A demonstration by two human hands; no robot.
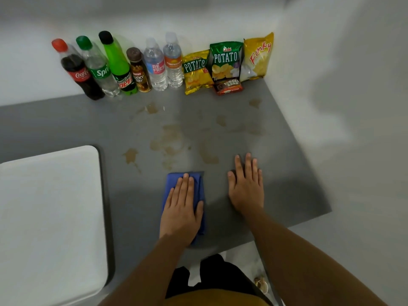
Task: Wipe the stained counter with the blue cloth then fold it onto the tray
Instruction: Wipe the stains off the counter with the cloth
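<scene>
**Left hand flat on blue cloth, stains beyond at 12**

Back row against white wall, left to right: Coca-Cola bottle [79, 71], Sprite bottle [98, 67], Mountain Dew bottle [118, 62], brown "Lucky Day" bottle [139, 70], two water bottles [164, 62] (one reads "REFRESH", other unreadable), two Oishi "POTATO" chip bags [225, 60], yellow "Funky" bag [257, 57], small "Fudgee Barr" pack [228, 86]. Grey counter [287, 173], white walls, brown stains [170, 140] mid-counter. White tray [50, 217] at 9 o'clock of the hands, bare. Left hand [181, 208] lies palm-down, fingers stretched out, pressing on the bunched blue cloth [171, 182]; cloth sticks out at 12 and 3 o'clock of the hand. Right hand [247, 186] flat on bare counter, fingers spread, gripping nothing, at 3 o'clock of the cloth, apart from it.
</scene>
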